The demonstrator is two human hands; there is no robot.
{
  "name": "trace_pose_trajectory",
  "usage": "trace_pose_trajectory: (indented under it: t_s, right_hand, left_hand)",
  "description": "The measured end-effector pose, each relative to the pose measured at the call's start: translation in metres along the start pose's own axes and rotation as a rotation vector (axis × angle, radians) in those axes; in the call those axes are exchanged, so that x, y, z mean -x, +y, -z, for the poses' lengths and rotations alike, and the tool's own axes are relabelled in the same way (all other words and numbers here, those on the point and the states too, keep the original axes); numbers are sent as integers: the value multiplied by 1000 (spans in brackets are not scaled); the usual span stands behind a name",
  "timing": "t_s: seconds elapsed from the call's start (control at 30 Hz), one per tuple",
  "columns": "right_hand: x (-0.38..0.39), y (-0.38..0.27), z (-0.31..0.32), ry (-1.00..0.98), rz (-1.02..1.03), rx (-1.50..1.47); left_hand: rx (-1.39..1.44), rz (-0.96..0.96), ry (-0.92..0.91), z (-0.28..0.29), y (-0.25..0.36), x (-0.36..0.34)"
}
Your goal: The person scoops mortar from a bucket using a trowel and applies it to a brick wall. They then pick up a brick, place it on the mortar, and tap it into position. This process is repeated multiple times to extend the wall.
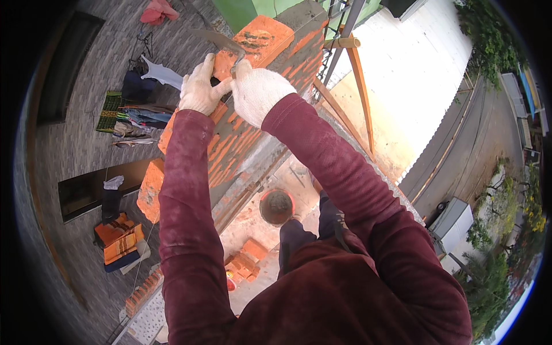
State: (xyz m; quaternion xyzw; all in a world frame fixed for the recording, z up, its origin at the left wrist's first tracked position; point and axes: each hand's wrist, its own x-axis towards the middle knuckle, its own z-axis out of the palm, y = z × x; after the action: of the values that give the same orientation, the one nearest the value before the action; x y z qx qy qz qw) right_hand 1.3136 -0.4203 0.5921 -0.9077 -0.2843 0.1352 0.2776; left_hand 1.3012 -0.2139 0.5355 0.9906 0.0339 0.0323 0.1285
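My left hand (199, 86), in a white knit glove, rests at the near left corner of an orange brick (261, 40). Its index finger lies along the brick's side, and the thumb is spread toward my other hand. My right hand (261, 95), gloved alike, is closed round the handle of a trowel (217, 40). The trowel's grey blade points up and left, over the brick's left edge. Under the brick runs a brick wall (236, 144) with grey mortar smeared over its face. More mortar (307, 20) covers the wall top beyond the brick.
A round bucket of grey mix (276, 207) stands below near my feet, with loose bricks (246, 261) beside it. Orange bricks (150, 190) jut from the wall's left side. Wooden props (359, 92) stand right of the wall. Clothes (144, 115) hang far left; a road (448, 144) lies far right.
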Motion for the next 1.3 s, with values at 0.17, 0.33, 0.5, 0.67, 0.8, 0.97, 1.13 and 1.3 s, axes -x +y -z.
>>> trace_pose_trajectory:
  t_s: [0.17, 0.33, 0.5, 0.67, 0.8, 0.97, 1.13, 1.3]
  right_hand:
    - [46, 38, 18, 23, 112, -868]
    - [114, 112, -40, 252, -273, -1179]
    - [120, 131, -134, 363, -639, -1597]
    - [114, 113, -149, 375, -486, -1929]
    - [97, 116, -146, 398, -312, -2232]
    - [43, 110, -172, 565, -551, -1424]
    - [13, 75, -190, 790, -557, -994]
    - [29, 20, -211, 686, -580, -1056]
  left_hand:
    - [24, -71, 26, -4, -5, -1]
    - [91, -293, 94, -1, -21, 1]
    - [-95, -438, -56, 10, -31, 3]
    - [159, -441, -52, 8, -29, 2]
    - [202, -464, -24, 6, -28, 4]
    - [260, -484, -1, 2, -29, 3]
    - [362, -445, -21, -1, -30, 4]
    - [296, -472, -1, 0, -31, 4]
